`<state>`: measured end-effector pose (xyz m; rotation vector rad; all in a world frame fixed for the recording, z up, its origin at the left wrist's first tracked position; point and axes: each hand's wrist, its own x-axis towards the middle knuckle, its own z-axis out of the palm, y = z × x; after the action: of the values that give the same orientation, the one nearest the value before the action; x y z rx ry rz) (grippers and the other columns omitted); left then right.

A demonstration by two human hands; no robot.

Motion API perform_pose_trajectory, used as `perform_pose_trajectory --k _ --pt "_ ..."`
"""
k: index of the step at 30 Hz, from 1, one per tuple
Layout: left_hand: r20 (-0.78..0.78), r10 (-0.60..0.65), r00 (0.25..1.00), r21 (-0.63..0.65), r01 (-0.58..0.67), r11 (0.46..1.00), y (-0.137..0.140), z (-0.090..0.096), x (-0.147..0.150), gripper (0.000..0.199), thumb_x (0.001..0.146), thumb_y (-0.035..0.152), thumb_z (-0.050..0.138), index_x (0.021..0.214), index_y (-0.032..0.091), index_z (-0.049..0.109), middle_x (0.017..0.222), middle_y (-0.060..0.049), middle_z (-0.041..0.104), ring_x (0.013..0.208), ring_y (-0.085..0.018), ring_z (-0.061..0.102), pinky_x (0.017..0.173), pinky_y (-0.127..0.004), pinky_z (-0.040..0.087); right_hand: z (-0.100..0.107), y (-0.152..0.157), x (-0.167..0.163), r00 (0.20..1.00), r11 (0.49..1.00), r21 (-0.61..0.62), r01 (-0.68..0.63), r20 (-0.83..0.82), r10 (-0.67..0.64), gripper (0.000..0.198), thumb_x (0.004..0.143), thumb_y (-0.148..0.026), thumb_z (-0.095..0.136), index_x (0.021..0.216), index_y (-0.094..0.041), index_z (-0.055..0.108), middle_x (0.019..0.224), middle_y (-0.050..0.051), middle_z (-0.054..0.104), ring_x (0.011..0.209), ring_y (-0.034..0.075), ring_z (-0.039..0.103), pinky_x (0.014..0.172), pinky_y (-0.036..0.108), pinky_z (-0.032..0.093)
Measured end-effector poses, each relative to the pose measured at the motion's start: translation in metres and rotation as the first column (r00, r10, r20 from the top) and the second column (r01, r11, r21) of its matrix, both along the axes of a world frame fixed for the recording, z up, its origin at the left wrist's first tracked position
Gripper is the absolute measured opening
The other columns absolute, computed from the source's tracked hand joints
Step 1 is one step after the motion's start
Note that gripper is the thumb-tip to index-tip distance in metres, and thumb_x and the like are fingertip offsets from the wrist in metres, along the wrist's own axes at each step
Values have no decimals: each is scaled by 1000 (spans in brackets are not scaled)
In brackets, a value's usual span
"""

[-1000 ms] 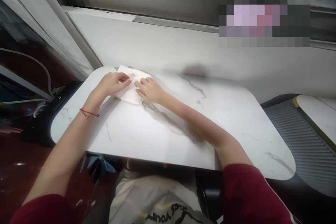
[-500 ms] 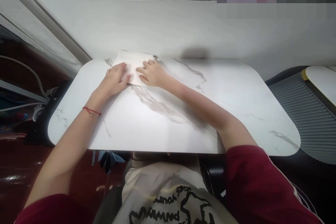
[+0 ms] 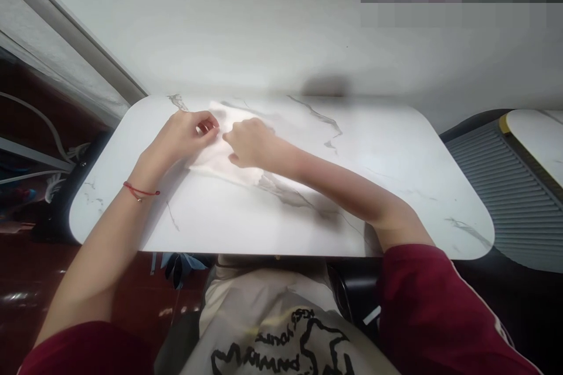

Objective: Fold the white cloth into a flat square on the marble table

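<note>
A pale wall (image 3: 264, 41) rose behind the far edge of the marbled white tabletop (image 3: 396, 152), and a ribbed grey panel (image 3: 501, 199) stood off its right end. Under the near edge, to the left, hung something blue (image 3: 185, 266), partly hidden. The white cloth (image 3: 215, 159) lay on the far left part of the tabletop, its middle partly covered by my 2 hands. My left hand (image 3: 182, 135) came in from the left, thumb and fingers bent towards each other at the cloth; my right hand (image 3: 250, 143) faced it with curled fingers, its forearm slanting across the tabletop. I couldn't tell whether either hand gripped the fabric. A red bracelet (image 3: 141, 192) circled my left wrist.
</note>
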<state>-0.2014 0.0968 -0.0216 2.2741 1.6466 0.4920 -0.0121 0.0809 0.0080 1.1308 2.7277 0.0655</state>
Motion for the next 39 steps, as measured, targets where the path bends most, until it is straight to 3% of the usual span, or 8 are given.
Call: perform_pose_trajectory --k 3,9,15,18,24,29,35,39 --pt "126 -134 983 -200 157 967 -5 6 0 29 82 47 61 89 23 74 85 -2 75 81 -19 69 76 -31 53 23 -32 1 996 986 -166 10 93 5 22 92 -8 54 107 -8 70 88 11 73 76 19 66 63 26 39" --pt "199 -317 927 -600 371 709 -20 10 18 20 76 42 70 82 23 67 74 0 70 68 -17 66 63 -26 49 32 -82 1 956 915 -388 -110 210 203 30 84 -1 59 111 -7 72 100 15 76 81 24 72 59 28 49" --pt "-243 -357 902 -635 130 761 -11 24 64 13 62 19 63 62 22 51 62 1 61 59 -17 56 58 -28 37 26 -75 7 992 950 -308 -44 101 78 42 84 2 55 123 -4 68 114 21 75 90 27 75 59 30 54" --pt "-385 -352 853 -607 53 793 7 30 87 12 61 16 61 58 22 50 66 0 65 63 -19 57 61 -30 36 22 -60 14 991 969 -247 25 131 8 41 84 1 56 123 -4 68 119 22 74 95 30 75 61 30 54" --pt "-390 -192 901 -519 -42 854 49 24 115 12 73 20 60 84 23 65 88 -2 76 85 -21 71 70 -26 45 6 -10 40 943 958 -75 275 213 -254 44 81 1 59 124 -2 67 108 23 76 93 30 75 68 30 54" --pt "-539 -20 842 -106 -44 993 60 -2 155 31 97 27 48 120 16 63 107 -13 75 107 -30 70 87 -34 46 -2 46 72 931 931 23 363 34 -364 32 89 -7 59 118 -9 72 110 19 75 101 31 72 77 35 54" --pt "-498 196 845 170 -127 977 74 -32 191 41 96 2 28 125 3 57 115 -24 67 114 -33 63 102 -46 36 -21 83 100 918 915 92 393 -97 -385 46 93 0 44 133 -13 63 116 16 73 106 27 68 86 34 47" --pt "-385 168 908 265 -66 962 83 -42 186 45 98 4 21 127 5 55 121 -24 63 117 -34 57 102 -48 35 -25 90 108 920 915 106 389 -100 -379 46 93 -1 44 137 -10 56 118 17 71 107 28 66 88 35 46"
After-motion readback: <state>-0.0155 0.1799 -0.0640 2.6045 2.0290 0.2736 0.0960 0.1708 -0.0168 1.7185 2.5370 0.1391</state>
